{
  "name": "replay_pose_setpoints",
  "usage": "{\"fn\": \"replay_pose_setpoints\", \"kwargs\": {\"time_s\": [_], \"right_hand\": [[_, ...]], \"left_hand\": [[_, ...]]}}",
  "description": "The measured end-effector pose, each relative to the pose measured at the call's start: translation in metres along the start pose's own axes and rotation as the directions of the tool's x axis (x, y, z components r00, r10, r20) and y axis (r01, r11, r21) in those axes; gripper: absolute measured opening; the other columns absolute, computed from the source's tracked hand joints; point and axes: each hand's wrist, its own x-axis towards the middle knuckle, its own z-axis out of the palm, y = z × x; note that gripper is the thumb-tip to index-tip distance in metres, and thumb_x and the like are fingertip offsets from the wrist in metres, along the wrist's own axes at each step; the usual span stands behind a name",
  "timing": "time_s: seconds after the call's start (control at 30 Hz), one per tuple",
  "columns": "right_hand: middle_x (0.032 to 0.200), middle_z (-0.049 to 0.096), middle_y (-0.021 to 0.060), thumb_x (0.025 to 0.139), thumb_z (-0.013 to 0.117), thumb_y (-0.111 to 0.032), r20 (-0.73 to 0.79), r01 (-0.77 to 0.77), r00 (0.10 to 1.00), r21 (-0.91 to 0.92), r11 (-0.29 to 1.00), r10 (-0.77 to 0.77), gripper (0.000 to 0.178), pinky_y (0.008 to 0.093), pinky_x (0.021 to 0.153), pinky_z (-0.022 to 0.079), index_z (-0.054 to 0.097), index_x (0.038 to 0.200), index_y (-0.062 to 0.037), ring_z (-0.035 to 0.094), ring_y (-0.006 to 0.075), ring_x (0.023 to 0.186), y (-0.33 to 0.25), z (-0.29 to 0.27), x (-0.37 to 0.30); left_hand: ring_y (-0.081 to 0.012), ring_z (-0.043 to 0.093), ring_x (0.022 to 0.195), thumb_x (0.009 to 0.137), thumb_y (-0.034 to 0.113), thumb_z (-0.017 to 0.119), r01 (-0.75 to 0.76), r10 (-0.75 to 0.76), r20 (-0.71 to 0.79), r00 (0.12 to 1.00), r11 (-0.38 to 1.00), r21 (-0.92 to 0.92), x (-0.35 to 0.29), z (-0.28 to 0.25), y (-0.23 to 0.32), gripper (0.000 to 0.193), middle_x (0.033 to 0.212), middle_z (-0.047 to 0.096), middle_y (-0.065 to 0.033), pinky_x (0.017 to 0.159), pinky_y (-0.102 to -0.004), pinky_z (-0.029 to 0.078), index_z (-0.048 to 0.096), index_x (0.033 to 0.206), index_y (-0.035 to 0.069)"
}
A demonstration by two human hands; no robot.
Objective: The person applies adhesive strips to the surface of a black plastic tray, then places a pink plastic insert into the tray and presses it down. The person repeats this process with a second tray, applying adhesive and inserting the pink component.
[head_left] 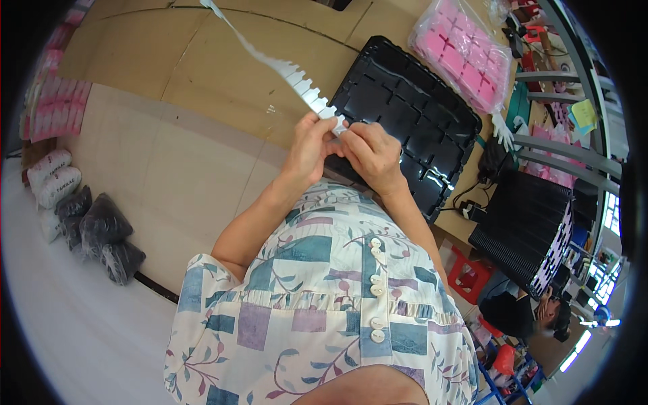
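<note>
A long white strip (300,82) with a row of notched tabs along one edge runs from my hands up to the far left. My left hand (312,147) pinches its near end between thumb and fingers. Right beside it, my right hand (372,154) has its fingers closed on the same end, the fingertips of both hands almost touching. What lies under the right fingers is hidden. Just beyond and to the right of my hands, a black plastic tray (398,101) with moulded compartments lies on the brown work table (202,64).
Bagged pink pieces (466,50) lie beyond the tray. A white glove (501,131) and black cables are at the right, near a tall stack of black trays (520,223). Another person (516,314) is at the lower right. Filled bags (104,223) stand on the left floor.
</note>
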Motion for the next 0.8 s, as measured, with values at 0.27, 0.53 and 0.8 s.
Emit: {"fn": "replay_pose_setpoints", "kwargs": {"time_s": [0.27, 0.53, 0.8], "right_hand": [[0.07, 0.059, -0.0014, 0.093, 0.063, -0.011, 0.375, -0.676, 0.55, 0.724, 0.134, 0.747, 0.011, 0.0207, 0.052, 0.039, 0.066, 0.089, -0.001, 0.049, 0.0051, 0.056, 0.106, -0.001, 0.011], [0.084, 0.068, 0.0127, 0.088, 0.067, -0.022, 0.328, -0.567, 0.782, 0.019, 0.824, 0.531, 0.017, 0.0394, 0.072, 0.05, 0.069, 0.092, -0.0052, 0.066, 0.0283, 0.079, 0.219, 0.017, 0.031], [0.089, 0.07, 0.0111, 0.089, 0.066, -0.026, 0.237, -0.464, 0.802, -0.332, 0.821, 0.548, 0.015, 0.0464, 0.073, 0.052, 0.068, 0.088, -0.0108, 0.067, 0.0342, 0.083, 0.191, 0.032, 0.049]], "left_hand": [[-0.0099, 0.062, 0.071, 0.1, 0.01, 0.054, -0.316, 0.307, 0.079, 0.948, 0.892, 0.323, -0.003, 0.001, -0.012, 0.022, 0.087, 0.066, -0.0061, 0.056, -0.0225, 0.051, 0.058, 0.119, -0.001], [-0.005, 0.057, 0.063, 0.1, 0.011, 0.056, -0.257, 0.244, 0.084, 0.966, 0.898, 0.357, 0.001, 0.007, 0.0, 0.017, 0.082, 0.067, -0.0047, 0.05, -0.0185, 0.044, 0.059, 0.113, 0.0], [-0.0035, 0.052, 0.058, 0.099, 0.012, 0.058, -0.234, 0.217, 0.088, 0.972, 0.893, 0.384, -0.001, 0.004, -0.009, 0.015, 0.078, 0.065, -0.0021, 0.051, -0.0187, 0.042, 0.06, 0.109, 0.001]]}}
